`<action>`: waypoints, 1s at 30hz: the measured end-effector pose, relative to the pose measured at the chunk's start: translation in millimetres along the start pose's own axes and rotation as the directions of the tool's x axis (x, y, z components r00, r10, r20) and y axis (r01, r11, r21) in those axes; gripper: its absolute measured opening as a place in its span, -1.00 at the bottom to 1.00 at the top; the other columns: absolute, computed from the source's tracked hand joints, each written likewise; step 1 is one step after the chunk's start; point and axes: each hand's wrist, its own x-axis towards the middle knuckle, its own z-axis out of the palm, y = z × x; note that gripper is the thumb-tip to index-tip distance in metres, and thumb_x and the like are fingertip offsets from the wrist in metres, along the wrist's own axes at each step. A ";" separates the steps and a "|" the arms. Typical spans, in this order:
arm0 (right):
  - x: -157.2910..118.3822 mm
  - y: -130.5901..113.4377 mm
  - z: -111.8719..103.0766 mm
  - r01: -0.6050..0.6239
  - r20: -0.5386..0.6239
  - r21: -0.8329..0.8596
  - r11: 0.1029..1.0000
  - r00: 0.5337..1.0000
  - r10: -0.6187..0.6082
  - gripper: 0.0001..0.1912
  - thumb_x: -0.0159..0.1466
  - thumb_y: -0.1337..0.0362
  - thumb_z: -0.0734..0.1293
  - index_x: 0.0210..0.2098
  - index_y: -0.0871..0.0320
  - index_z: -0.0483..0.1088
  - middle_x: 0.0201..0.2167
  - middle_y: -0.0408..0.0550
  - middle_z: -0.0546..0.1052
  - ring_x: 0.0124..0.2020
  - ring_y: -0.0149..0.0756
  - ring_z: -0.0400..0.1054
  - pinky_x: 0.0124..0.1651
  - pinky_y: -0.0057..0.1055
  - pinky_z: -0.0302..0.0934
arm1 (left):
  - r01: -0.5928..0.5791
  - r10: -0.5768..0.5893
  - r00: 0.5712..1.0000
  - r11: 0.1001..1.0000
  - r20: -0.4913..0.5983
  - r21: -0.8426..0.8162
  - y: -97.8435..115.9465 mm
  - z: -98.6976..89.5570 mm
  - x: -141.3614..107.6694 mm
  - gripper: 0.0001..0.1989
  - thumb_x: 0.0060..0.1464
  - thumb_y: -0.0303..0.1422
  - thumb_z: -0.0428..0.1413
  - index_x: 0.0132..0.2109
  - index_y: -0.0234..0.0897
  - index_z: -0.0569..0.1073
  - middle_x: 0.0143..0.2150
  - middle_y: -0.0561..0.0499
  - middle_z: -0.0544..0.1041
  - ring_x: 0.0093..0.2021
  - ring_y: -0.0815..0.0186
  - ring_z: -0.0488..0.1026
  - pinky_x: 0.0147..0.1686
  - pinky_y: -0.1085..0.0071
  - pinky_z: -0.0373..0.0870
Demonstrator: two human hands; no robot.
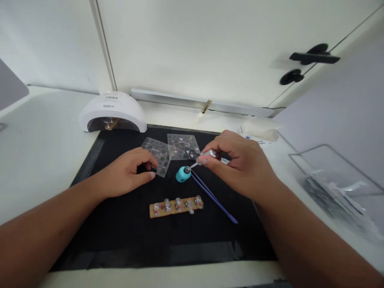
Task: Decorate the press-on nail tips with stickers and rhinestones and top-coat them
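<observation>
My right hand (237, 160) pinches the silver cap of a polish brush (210, 154), whose tip is at the mouth of a small turquoise bottle (182, 175). The bottle leans on the black mat (120, 232). My left hand (132, 170) holds nothing, its thumb and fingers apart, beside a clear sticker sheet (163, 154). A second sticker sheet (183, 146) lies behind the bottle. Blue tweezers (214, 196) lie right of the bottle. Nearer me, a tan strip (172, 211) bears several decorated nail tips.
A white nail lamp (112, 106) stands at the back left, with something gold and clear under it. A gold-handled brush (205, 107) rests at the back. A white packet (259, 134) is behind my right hand; a plastic bag (339, 196) lies at the right.
</observation>
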 end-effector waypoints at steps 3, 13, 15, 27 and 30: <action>-0.1 -0.7 -0.3 -0.023 -0.006 0.024 0.999 1.000 0.024 -0.82 0.24 0.17 0.34 -0.44 0.11 0.45 -0.53 -0.13 0.46 -0.44 -0.29 0.34 -0.34 -0.34 0.18 | 0.000 0.000 1.000 1.000 0.001 0.000 0.2 0.1 -0.1 -0.83 0.12 -0.32 0.10 -0.17 -0.27 0.49 -0.29 0.02 0.45 -0.20 0.23 0.40 -0.15 0.29 0.32; -0.4 -1.7 1.6 -0.097 -0.034 0.067 0.993 0.994 0.100 -0.82 0.22 0.17 0.35 -0.47 0.09 0.44 -0.52 -0.12 0.47 -0.45 -0.30 0.34 -0.35 -0.33 0.17 | -0.003 0.003 1.000 1.000 -0.004 -0.005 0.3 -0.1 -0.2 -0.84 0.12 -0.32 0.10 -0.17 -0.26 0.48 -0.28 0.02 0.45 -0.20 0.24 0.40 -0.15 0.27 0.33; -0.6 -0.3 2.4 -0.129 -0.047 0.084 0.988 0.990 0.134 -0.82 0.22 0.17 0.36 -0.47 0.09 0.45 -0.51 -0.12 0.49 -0.45 -0.31 0.34 -0.35 -0.34 0.17 | 0.001 -0.002 1.000 1.000 -0.008 -0.003 0.4 0.0 -0.3 -0.84 0.12 -0.32 0.09 -0.17 -0.25 0.49 -0.28 0.02 0.45 -0.21 0.24 0.41 -0.15 0.27 0.34; 0.9 1.9 3.9 -0.251 -0.025 0.140 0.958 0.966 0.257 -0.79 0.23 0.18 0.36 -0.51 0.09 0.42 -0.70 -0.25 0.29 -0.64 -0.42 0.09 -0.53 -0.41 0.01 | -0.004 0.004 1.000 1.000 0.002 0.004 0.1 0.2 0.2 -0.84 0.11 -0.33 0.09 -0.17 -0.26 0.49 -0.28 0.02 0.46 -0.20 0.25 0.41 -0.15 0.29 0.33; 0.5 3.6 5.3 -0.253 -0.012 0.136 0.958 0.966 0.257 -0.79 0.23 0.19 0.37 -0.51 0.09 0.42 -0.71 -0.27 0.26 -0.65 -0.43 0.08 -0.53 -0.41 0.01 | -0.013 0.013 1.000 1.000 -0.006 0.011 0.8 -0.3 0.4 -0.84 0.11 -0.33 0.09 -0.18 -0.26 0.48 -0.29 0.02 0.46 -0.20 0.25 0.41 -0.16 0.30 0.34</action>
